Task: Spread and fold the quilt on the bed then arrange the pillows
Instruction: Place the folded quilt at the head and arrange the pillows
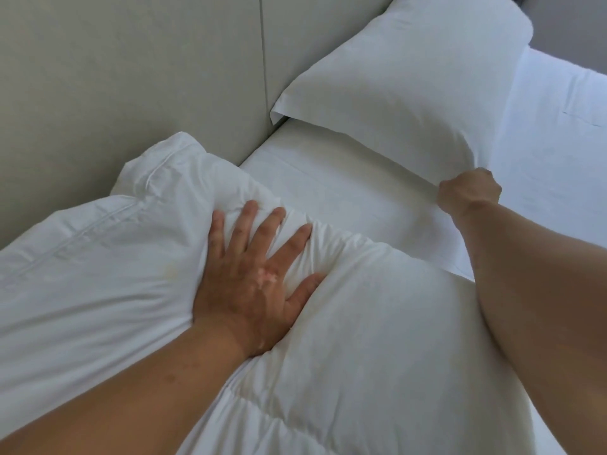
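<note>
Head view showed us our right hand (469,192) nearer the pillow (410,77), fingers clamped on its near corner. The pillow lay beyond the hand, against the headboard (131,77), and its long axis seemed to run from there out toward that hand. Our left hand (253,274) pressed flat, fingers spread apart, on the bunched quilt (361,323) on the bed (345,198).

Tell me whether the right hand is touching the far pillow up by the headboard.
Touching. The head view shows the right hand clenched on the near corner of the far pillow, with the fabric drawn into its grip.
</note>
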Demonstrator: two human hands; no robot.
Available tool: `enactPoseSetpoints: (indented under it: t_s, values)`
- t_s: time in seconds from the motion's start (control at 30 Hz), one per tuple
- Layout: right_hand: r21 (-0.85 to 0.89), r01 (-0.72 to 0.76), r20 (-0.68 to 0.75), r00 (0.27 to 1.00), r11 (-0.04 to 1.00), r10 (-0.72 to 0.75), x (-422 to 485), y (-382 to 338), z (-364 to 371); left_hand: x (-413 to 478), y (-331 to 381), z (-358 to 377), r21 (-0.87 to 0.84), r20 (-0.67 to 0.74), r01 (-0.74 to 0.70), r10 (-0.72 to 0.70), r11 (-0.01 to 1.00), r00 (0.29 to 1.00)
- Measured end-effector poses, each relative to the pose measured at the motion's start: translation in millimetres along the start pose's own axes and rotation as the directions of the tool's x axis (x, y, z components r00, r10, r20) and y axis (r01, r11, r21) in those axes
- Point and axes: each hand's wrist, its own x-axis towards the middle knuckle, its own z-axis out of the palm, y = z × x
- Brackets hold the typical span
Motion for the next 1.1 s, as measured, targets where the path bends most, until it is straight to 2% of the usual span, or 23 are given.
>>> enactPoseSetpoints:
  t_s: [0.07, 0.2, 0.27, 0.37, 0.57, 0.67, 0.9, 1.1]
  values:
    - [0.034, -0.03, -0.026, 0.999, 0.999, 0.031, 0.8, -0.6, -3.4, 0.2, -0.2, 1.3, 0.002, -0.002, 0.003, -0.003, 1.0, 1.0]
    - [0.058, -0.107, 0.009, 0.994, 0.993, 0.107, 7.4, 14.2, -7.2, -3.8, 0.2, 0.6, -0.006, -0.013, -0.004, 0.004, 1.0, 1.0]
    - [0.19, -0.142, 0.058, 0.989, 0.972, 0.133, 8.4, 20.8, -7.2, -4.7, 1.1, 0.1, -0.004, -0.016, -0.002, 0.002, 1.0, 1.0]
    - [0.448, -0.213, 0.127, 0.977, 0.869, 0.174, 10.5, 21.5, -9.8, -3.4, 0.7, 0.8, 0.002, -0.004, 0.001, -0.001, 1.0, 1.0]
    - [0.552, -0.273, 0.135, 0.962, 0.788, 0.239, 8.1, 25.8, -19.2, -1.6, -0.6, 6.1, 0.016, -0.003, -0.004, 0.004, 1.0, 1.0]
    - [0.608, -0.239, 0.142, 0.971, 0.757, 0.193, -14.5, 18.2, -34.7, 2.5, -2.2, 7.8, 0.03, 0.003, -0.009, 0.009, 0.999, 1.0]
    - [0.569, -0.019, 0.105, 0.993, 0.822, -0.05, -80.5, 10.0, -94.0, 4.3, 1.4, -2.7, 0.045, 0.094, 0.025, -0.029, 0.999, 0.995]
    - [0.678, 0.126, 0.146, 0.942, 0.724, -0.301, -185.0, -21.8, -169.3, -3.6, 5.5, -28.8, 0.051, 0.201, 0.036, -0.045, 0.998, 0.978]
